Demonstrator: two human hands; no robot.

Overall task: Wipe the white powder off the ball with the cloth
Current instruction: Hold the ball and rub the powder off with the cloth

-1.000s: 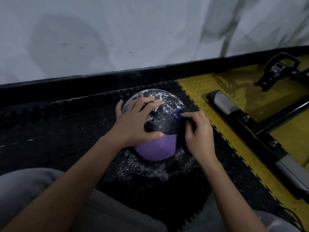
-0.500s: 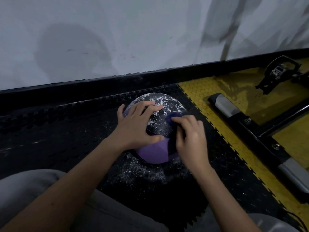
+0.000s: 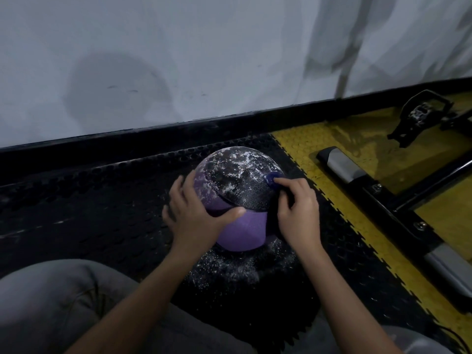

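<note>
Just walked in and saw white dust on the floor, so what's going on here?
A person is cleaning a purple and black ball on the black mat. The left hand holds the ball steady while the right hand pinches a dark blue cloth against its right side. White powder speckles the ball's top, and more lies on the mat.

Dim, cool, low-contrast lighting with soft grey shadows across the wall point(image 3: 229, 60), near-black detail loss in the floor mat point(image 3: 76, 200), wide-angle bending toward the edges, slight softness and noise throughout.
</note>
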